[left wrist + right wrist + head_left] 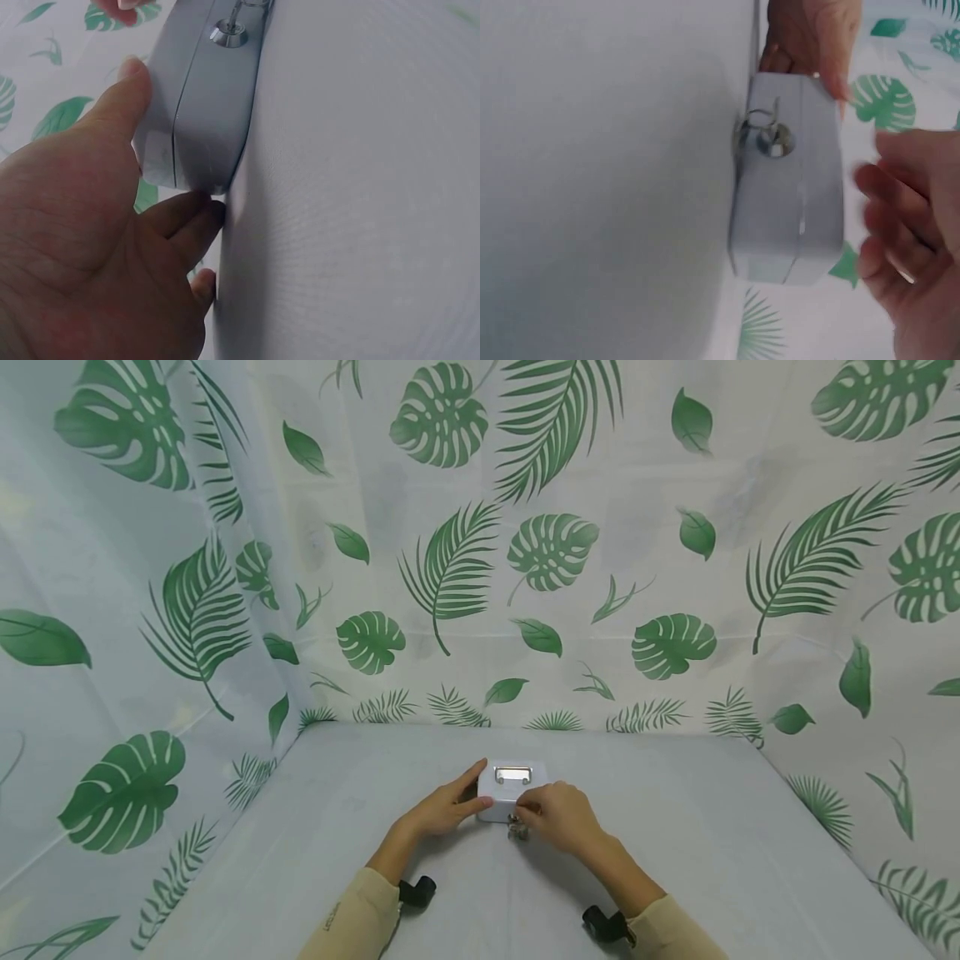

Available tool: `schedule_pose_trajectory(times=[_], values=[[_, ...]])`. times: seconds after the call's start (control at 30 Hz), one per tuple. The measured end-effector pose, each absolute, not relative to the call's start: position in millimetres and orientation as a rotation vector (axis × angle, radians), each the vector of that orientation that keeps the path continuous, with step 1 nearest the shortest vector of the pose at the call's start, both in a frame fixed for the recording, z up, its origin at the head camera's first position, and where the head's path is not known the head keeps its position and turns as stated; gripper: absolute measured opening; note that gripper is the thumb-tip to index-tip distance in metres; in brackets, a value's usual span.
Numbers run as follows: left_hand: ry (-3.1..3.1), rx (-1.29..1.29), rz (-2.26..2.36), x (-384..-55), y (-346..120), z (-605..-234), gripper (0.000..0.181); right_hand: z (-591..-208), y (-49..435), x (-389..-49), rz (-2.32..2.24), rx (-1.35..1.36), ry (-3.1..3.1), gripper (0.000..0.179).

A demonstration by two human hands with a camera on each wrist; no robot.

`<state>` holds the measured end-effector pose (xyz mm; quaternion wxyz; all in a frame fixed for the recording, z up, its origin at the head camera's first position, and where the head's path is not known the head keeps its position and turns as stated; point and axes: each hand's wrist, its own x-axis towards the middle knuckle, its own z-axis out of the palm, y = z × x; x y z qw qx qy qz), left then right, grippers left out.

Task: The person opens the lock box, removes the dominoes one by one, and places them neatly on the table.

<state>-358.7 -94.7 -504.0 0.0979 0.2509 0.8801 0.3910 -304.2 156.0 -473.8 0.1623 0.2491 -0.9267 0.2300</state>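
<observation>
A small pale cash box (497, 811) with a metal handle (513, 769) on its lid sits on the table. My left hand (444, 806) holds its left end, thumb on the lid's front edge and fingers against the side. On the front face is a round metal lock (776, 141) with a key (235, 12) in it. A key ring (760, 114) hangs from the key, with more keys (517, 832) below. My right hand (564, 817) hovers at the lid's front right, fingers loosely bent and blurred, a gap showing between fingertips and lid in the right wrist view.
The pale table (360, 793) runs back to a white curtain (480, 677) printed with green leaves, which also closes in the left and right sides. Black wrist mounts (417, 892) sit at both sleeves.
</observation>
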Motion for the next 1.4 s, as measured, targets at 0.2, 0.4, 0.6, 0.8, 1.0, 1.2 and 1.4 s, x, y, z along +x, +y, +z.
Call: schedule_pose_trajectory(times=[0.2,0.4,0.6,0.8,1.0,1.2,1.4], values=[[2.612,0.738,1.163,-358,-95,-503,0.08,-474,167,-311,0.771,0.666,-2.441,0.03],[2.613,0.722,1.169,-358,-95,-505,0.08,-478,179,-320,0.855,0.558,-2.548,0.06],[2.599,0.725,1.179,-359,-95,-506,0.08,-484,187,-325,0.939,0.525,-2.749,0.075],[2.598,0.729,1.175,-358,-95,-505,0.08,-492,193,-330,1.022,0.561,-2.814,0.081],[2.592,0.735,1.174,-358,-95,-504,0.08,-496,198,-333,1.132,0.572,-2.82,0.08],[2.576,0.74,1.193,-359,-95,-507,0.08,-502,203,-337,1.321,0.553,-2.813,0.08],[2.567,0.731,1.212,-359,-95,-508,0.081,-504,204,-339,1.398,0.545,-2.796,0.081]])
